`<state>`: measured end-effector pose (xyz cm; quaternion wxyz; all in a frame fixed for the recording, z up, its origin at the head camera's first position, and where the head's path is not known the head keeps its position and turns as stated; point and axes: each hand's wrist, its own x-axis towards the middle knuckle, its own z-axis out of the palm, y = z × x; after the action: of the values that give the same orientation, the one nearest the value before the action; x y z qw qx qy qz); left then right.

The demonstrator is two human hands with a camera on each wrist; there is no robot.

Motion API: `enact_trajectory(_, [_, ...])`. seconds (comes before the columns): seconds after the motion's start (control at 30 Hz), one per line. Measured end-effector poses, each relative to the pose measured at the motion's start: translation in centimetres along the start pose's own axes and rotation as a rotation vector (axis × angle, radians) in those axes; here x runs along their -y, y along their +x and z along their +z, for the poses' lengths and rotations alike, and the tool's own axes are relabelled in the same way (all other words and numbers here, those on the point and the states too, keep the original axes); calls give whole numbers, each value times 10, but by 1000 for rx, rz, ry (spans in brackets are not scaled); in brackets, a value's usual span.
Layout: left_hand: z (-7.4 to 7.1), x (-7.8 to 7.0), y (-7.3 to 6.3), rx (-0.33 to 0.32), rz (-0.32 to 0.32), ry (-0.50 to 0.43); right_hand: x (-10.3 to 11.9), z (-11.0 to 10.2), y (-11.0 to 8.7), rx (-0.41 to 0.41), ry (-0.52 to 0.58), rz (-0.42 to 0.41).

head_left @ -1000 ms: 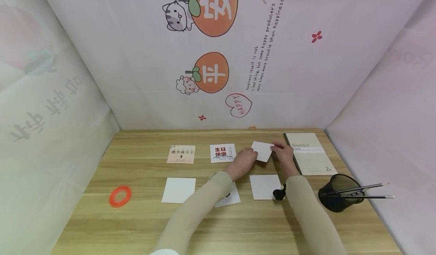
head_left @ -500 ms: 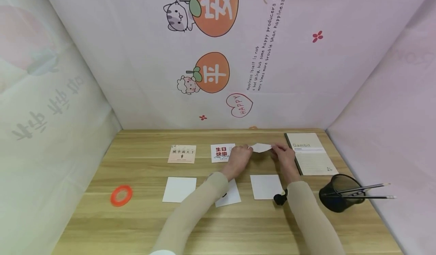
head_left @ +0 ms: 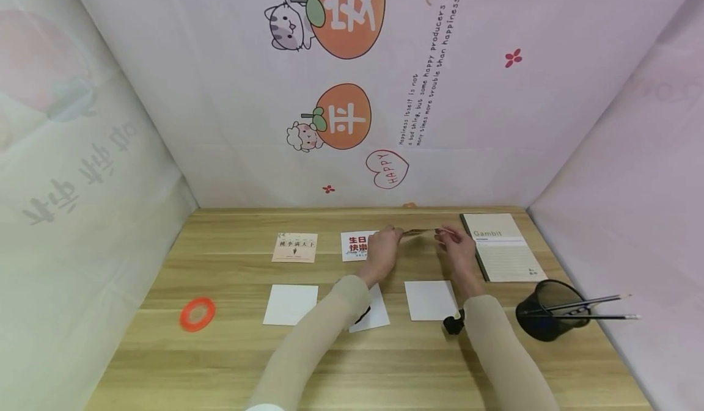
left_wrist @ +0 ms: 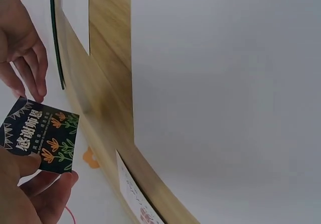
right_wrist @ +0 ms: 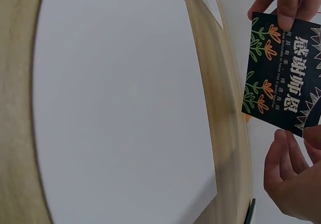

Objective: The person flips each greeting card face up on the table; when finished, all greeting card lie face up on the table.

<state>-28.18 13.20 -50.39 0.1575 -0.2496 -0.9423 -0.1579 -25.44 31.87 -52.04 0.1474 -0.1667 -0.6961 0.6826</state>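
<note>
Both hands hold a dark greeting card [left_wrist: 42, 133] above the back of the table, its printed face with orange flowers and green leaves visible in the wrist views. In the head view the card [head_left: 420, 231] is nearly edge-on. My left hand [head_left: 383, 255] pinches one side, thumb on the printed face and fingers behind. On the opposite side, my right hand [head_left: 459, 255] pinches a corner, as the right wrist view shows beside the card [right_wrist: 281, 68]. Left of the hands lies a white birthday card [head_left: 354, 246], partly covered by the left hand.
A beige card [head_left: 294, 248] lies at back left. White square sheets [head_left: 290, 305] [head_left: 431, 301] lie in front, one more under the left forearm. A notebook [head_left: 503, 247] and a black pencil holder [head_left: 550, 313] stand at right, a red ring [head_left: 197, 314] at left.
The card has tilted from showing its blank white side to nearly edge-on, its far edge rising. The left hand has shifted slightly left and up, now overlapping the birthday card.
</note>
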Motion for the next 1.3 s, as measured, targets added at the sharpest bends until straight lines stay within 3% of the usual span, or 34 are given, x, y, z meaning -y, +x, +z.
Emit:
enact_trajectory(0.17, [-1, -1, 0, -20, -25, -81, 1, 1, -1, -29, -41, -48])
enact_trajectory(0.37, [-3, -2, -1, -21, -68, -189, 1, 0, -1, -16, -86, -43])
enact_trajectory(0.57, [0, 0, 0, -18, -147, -340, -1, -4, -3, 19, -162, 3])
enact_trajectory(0.87, [0, 3, 6, -26, -280, -557, -8, -8, -3, 62, -229, -47])
enact_trajectory(1.3, [0, 9, 5, 14, -437, -635, -13, -8, -3, 103, -278, -125])
